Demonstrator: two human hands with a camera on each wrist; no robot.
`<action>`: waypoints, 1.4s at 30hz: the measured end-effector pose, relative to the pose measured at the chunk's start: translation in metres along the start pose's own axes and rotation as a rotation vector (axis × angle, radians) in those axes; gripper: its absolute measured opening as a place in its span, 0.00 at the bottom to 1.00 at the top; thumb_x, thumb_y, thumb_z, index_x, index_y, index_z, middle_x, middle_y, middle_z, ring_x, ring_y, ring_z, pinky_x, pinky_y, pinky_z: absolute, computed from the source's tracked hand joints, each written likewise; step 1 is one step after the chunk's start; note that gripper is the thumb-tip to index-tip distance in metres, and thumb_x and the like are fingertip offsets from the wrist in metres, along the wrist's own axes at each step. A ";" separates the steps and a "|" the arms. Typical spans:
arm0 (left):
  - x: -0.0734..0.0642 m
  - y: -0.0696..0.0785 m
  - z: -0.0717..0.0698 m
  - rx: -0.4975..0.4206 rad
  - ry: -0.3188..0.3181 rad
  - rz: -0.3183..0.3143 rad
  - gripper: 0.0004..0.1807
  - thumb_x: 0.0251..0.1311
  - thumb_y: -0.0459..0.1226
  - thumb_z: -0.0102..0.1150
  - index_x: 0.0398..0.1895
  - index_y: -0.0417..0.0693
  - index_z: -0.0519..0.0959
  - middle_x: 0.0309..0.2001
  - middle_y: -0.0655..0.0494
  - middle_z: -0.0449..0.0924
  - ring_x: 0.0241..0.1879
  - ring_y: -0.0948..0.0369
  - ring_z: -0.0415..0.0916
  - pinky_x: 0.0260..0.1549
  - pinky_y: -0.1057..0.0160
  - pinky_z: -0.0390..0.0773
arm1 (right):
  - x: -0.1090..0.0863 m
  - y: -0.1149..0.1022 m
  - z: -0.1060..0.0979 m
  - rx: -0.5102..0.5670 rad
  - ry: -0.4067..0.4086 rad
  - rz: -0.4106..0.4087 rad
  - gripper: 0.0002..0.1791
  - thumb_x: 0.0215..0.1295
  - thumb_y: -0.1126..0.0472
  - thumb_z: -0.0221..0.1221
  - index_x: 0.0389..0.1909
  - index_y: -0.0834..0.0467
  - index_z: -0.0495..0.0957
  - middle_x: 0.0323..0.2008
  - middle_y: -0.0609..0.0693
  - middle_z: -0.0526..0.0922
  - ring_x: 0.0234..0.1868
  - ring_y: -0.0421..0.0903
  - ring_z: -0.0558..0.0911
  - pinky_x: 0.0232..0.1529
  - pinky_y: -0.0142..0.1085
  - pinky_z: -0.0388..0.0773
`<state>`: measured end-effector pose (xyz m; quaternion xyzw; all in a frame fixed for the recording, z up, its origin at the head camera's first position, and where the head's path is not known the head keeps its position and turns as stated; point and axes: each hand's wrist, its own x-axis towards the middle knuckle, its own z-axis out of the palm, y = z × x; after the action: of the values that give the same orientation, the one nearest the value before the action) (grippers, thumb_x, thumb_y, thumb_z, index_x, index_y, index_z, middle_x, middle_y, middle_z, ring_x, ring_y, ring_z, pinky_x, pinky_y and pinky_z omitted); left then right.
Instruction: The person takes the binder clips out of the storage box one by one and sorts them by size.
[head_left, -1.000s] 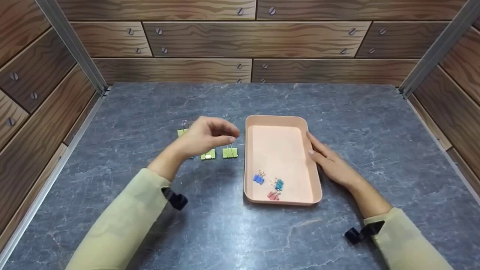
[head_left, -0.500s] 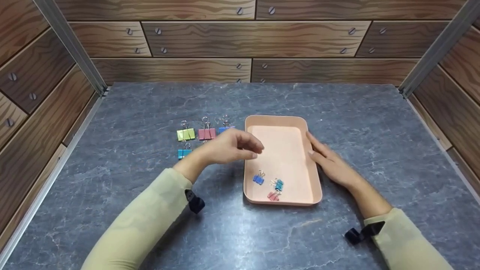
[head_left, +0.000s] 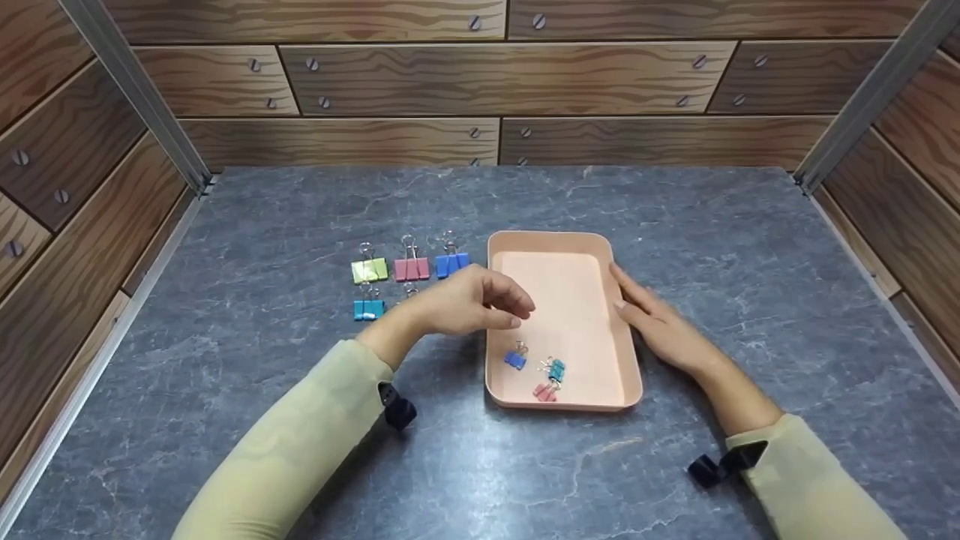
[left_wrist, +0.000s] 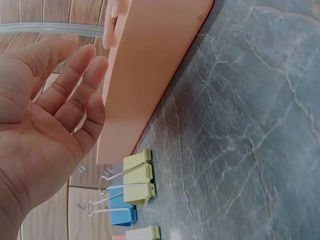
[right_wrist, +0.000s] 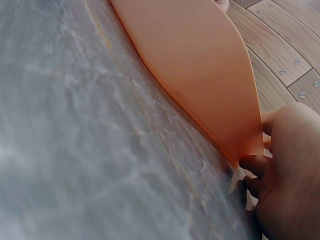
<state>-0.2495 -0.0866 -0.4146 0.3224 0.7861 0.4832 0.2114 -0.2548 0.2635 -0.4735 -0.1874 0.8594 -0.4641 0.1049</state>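
Observation:
My left hand (head_left: 480, 300) hovers over the left side of a peach tray (head_left: 566, 285), palm turned inward, fingers loosely bent. Nothing shows between its fingers in the left wrist view. At the tray's right wall, my right hand (head_left: 664, 326) holds the side, thumb at the rim and fingers along the outside. Inside the tray's near end lie a small blue binder clip (head_left: 515, 357), a teal one (head_left: 556, 370) and a pink one (head_left: 546, 391). My left hand and forearm hide part of the larger clips on the table.
Left of the tray, larger binder clips form rows: lime (head_left: 370, 270), pink (head_left: 412, 268), blue (head_left: 452, 264) and teal (head_left: 368, 309). A nearer lime clip (left_wrist: 139, 177) shows in the left wrist view. Wood-patterned walls (head_left: 390, 79) border the grey marbled table (head_left: 300, 202).
My left hand has moved right from above the larger clips to over the tray, uncovering the back row of clips. My right hand and the tray have stayed put.

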 end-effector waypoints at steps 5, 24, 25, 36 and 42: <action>-0.001 -0.001 0.000 0.009 -0.015 -0.009 0.15 0.69 0.28 0.65 0.57 0.34 0.85 0.53 0.40 0.88 0.49 0.60 0.85 0.52 0.62 0.84 | 0.000 -0.002 0.000 -0.004 0.006 -0.005 0.33 0.87 0.52 0.47 0.86 0.47 0.51 0.85 0.56 0.49 0.84 0.59 0.46 0.81 0.60 0.41; 0.001 -0.004 0.013 0.105 -0.094 -0.030 0.14 0.67 0.29 0.69 0.55 0.37 0.87 0.47 0.49 0.90 0.46 0.63 0.85 0.50 0.65 0.82 | -0.001 -0.002 0.000 0.000 0.002 -0.001 0.34 0.86 0.52 0.48 0.86 0.47 0.50 0.85 0.55 0.49 0.84 0.60 0.44 0.80 0.62 0.39; 0.001 -0.004 0.013 0.113 -0.093 -0.028 0.14 0.67 0.29 0.69 0.54 0.37 0.87 0.47 0.50 0.90 0.46 0.63 0.85 0.50 0.65 0.82 | -0.001 -0.002 0.001 0.006 0.001 -0.002 0.34 0.86 0.52 0.48 0.86 0.47 0.50 0.85 0.55 0.49 0.84 0.59 0.44 0.80 0.61 0.40; 0.004 -0.009 0.018 0.196 -0.098 -0.027 0.12 0.67 0.28 0.68 0.52 0.38 0.88 0.43 0.53 0.90 0.42 0.66 0.83 0.47 0.67 0.82 | -0.001 -0.004 0.001 0.011 0.003 -0.002 0.33 0.86 0.53 0.48 0.86 0.47 0.51 0.85 0.54 0.49 0.84 0.59 0.44 0.80 0.61 0.38; 0.004 -0.008 0.018 0.226 -0.094 -0.027 0.10 0.67 0.28 0.67 0.50 0.39 0.89 0.41 0.55 0.90 0.40 0.68 0.81 0.45 0.69 0.81 | -0.001 -0.004 0.000 0.008 0.003 -0.007 0.34 0.86 0.54 0.48 0.86 0.48 0.50 0.85 0.55 0.49 0.84 0.59 0.45 0.81 0.60 0.40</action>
<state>-0.2433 -0.0749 -0.4304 0.3559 0.8289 0.3732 0.2167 -0.2530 0.2617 -0.4704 -0.1895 0.8569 -0.4682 0.1028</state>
